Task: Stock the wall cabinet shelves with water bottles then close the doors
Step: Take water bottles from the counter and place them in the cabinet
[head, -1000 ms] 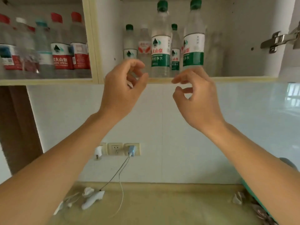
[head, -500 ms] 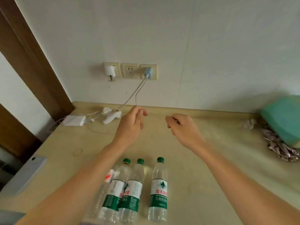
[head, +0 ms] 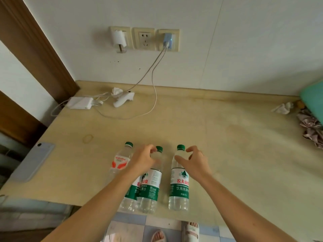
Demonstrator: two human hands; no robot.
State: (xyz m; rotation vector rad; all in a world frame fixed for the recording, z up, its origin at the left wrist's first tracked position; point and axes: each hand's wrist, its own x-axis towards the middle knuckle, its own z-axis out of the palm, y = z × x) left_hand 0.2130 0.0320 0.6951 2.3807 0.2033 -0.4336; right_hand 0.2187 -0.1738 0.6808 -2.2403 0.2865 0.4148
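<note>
At near edge of surface [head: 227, 137], bottles upright. Red-label bottle [head: 120, 165] left of left hand [head: 143, 159]; left hand curls over middle bottle [head: 150, 187]; right hand [head: 195, 163], fingers spread, closing round right bottle [head: 179, 186], grasp not complete.

Both forearms are bare to the near edge of view, with no sleeves, watch or rings showing on the left hand [head: 143, 158] or right hand [head: 195, 161]. The feet wear white open-toed slide sandals [head: 192, 231].
</note>
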